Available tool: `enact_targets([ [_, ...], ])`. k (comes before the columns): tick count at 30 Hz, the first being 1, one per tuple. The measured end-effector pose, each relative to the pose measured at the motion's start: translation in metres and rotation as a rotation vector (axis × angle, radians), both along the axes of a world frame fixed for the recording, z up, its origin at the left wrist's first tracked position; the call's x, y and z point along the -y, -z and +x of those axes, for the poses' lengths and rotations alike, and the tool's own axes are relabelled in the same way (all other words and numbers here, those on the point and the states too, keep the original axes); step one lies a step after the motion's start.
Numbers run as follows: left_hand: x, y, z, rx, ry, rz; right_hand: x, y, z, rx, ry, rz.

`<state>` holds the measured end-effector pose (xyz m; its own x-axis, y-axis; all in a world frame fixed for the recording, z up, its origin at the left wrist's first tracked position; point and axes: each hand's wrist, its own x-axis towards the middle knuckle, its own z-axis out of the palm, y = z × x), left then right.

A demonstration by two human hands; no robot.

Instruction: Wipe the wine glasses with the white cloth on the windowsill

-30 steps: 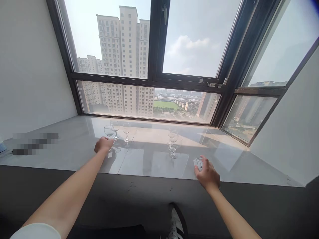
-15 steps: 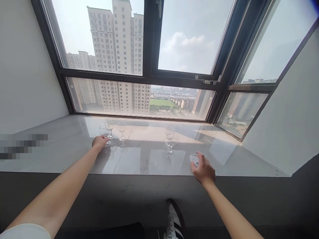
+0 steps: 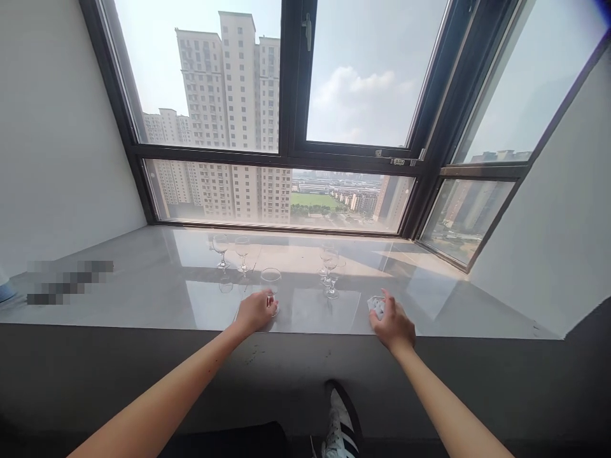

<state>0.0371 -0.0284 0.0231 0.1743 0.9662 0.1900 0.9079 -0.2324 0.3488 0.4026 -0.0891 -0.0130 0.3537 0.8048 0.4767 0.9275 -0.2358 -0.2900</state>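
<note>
My left hand is closed round the stem of a clear wine glass, which stands upright near the front edge of the glossy grey sill. At the sill's right part, my right hand curls its fingers over a small whitish, crumpled-looking thing whose kind I cannot make out. Behind my left hand stand two more stemmed glasses, one beside the other. Between my hands is a tight cluster of stemmed glasses, overlapping one another.
A dark-framed window runs along the back of the sill. White walls close in both sides. A bluish-white object shows at the far left edge. Below the sill's front edge is a shoe.
My left hand has moved right and nearer the front edge, bringing the wine glass away from the two left glasses. My right hand stays almost in place. The view has shifted slightly.
</note>
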Motion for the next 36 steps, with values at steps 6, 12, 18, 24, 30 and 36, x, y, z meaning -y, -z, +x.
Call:
enact_targets([
  [6,0.005,0.001,0.002,-0.034,-0.035,0.022,0.002,-0.004,-0.002,0.012,-0.015,-0.021],
  [12,0.005,0.003,0.003,-0.063,-0.028,0.034,0.004,-0.007,-0.004,0.018,-0.015,-0.017],
  [18,0.001,0.007,0.008,-0.081,-0.112,0.012,0.003,-0.003,-0.004,0.017,-0.001,0.033],
  [24,0.007,0.008,0.008,-0.051,-0.108,0.053,0.005,-0.001,-0.006,-0.118,0.025,0.097],
  [30,0.01,0.006,0.008,-0.014,-0.122,0.034,0.015,-0.019,-0.067,-0.357,-0.079,0.305],
  [36,0.012,0.007,0.007,-0.02,-0.105,0.042,-0.004,-0.085,-0.173,-0.585,-0.334,0.641],
])
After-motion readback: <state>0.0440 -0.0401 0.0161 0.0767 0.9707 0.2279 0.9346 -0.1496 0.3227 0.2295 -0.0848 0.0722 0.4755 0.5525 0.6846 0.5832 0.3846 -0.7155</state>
